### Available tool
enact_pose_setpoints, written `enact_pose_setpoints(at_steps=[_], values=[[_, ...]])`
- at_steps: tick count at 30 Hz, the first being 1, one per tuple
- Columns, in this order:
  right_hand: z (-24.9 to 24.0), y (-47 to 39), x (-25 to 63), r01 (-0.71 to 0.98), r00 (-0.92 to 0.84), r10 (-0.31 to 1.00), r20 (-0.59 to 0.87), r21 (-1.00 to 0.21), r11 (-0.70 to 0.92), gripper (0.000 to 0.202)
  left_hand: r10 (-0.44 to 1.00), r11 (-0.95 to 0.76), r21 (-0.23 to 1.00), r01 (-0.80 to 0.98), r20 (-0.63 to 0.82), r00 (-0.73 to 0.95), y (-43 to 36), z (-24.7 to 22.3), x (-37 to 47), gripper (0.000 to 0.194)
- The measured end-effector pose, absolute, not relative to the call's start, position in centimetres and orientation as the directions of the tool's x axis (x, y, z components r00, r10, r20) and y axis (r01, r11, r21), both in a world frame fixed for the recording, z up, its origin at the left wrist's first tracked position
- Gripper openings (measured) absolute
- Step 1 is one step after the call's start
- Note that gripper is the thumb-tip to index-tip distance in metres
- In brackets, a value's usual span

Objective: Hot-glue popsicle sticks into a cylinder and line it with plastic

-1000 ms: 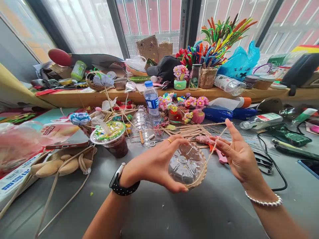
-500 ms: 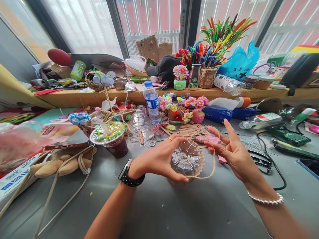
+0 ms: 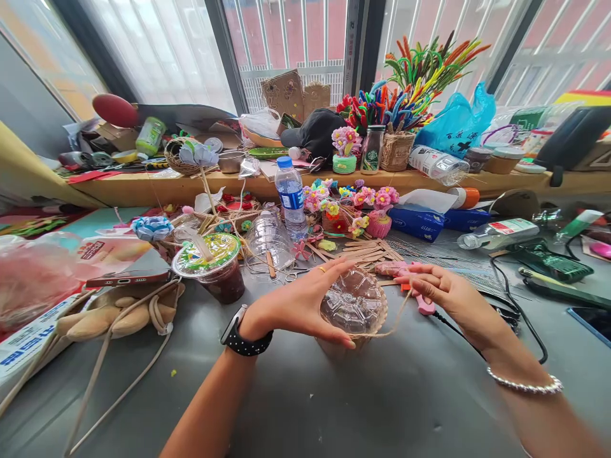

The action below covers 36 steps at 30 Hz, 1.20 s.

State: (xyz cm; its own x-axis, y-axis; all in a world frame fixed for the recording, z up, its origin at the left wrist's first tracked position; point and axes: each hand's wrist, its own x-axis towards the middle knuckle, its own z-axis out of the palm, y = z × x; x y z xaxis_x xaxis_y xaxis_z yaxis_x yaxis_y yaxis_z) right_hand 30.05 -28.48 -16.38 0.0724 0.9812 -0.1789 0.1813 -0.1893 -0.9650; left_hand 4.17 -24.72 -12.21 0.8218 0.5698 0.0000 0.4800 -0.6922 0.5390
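My left hand [image 3: 305,305] curves around the left side of a clear plastic bottle bottom [image 3: 353,302], its thumb at the near edge and its fingers over the far side. Braided twine rings the rim of that piece. From the near edge a loose end of twine [image 3: 389,332] runs up to my right hand [image 3: 442,296], which pinches it between thumb and fingers. Just behind my right hand lies a pink glue gun [image 3: 424,304], partly covered by the fingers, with its cord trailing right.
Beyond my hands are wooden craft sticks [image 3: 372,251], a clear cut bottle [image 3: 270,242] and a water bottle [image 3: 290,197]. A lidded drink cup [image 3: 210,264] stands left, near a bag with cords [image 3: 119,312]. Right are a lying bottle [image 3: 501,233] and a phone [image 3: 592,324].
My right hand has lowered slightly and its fingers have closed together, the twine now drawn straighter. The bottle bottom has tilted and shifted a little left with my left hand.
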Motion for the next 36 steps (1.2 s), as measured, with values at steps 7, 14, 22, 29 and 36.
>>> enact_pose_setpoints(at_steps=[7, 14, 22, 29, 36], values=[[-16.0, -29.0, 30.4, 0.337, -0.067, 0.928, -0.367, -0.884, -0.326, 0.048, 0.607, -0.674, 0.524, 0.520, -0.009, 0.795, -25.6, -11.5, 4.3, 0.105], [-16.3, -29.3, 29.9, 0.643, -0.258, 0.872, -0.417, -0.748, -0.167, 0.045, 0.635, -0.713, 0.449, 0.538, 0.089, 0.768, -26.2, -11.8, 5.3, 0.087], [-17.6, -29.2, 27.7, 0.325, -0.517, 0.677, -0.523, -0.852, -0.410, 0.043, 0.647, -0.708, 0.413, 0.573, 0.055, 0.760, -26.5, -12.2, 5.8, 0.076], [-18.5, -28.3, 28.5, 0.090, -0.480, 0.729, -0.488, -0.854, -0.512, 0.036, 0.642, -0.706, 0.423, 0.568, 0.042, 0.766, -26.5, -12.2, 5.7, 0.077], [-18.3, -28.4, 28.0, -0.045, -0.471, 0.763, -0.443, -0.851, -0.523, 0.032, 0.631, -0.717, 0.423, 0.554, 0.056, 0.774, -26.3, -12.0, 5.8, 0.078]])
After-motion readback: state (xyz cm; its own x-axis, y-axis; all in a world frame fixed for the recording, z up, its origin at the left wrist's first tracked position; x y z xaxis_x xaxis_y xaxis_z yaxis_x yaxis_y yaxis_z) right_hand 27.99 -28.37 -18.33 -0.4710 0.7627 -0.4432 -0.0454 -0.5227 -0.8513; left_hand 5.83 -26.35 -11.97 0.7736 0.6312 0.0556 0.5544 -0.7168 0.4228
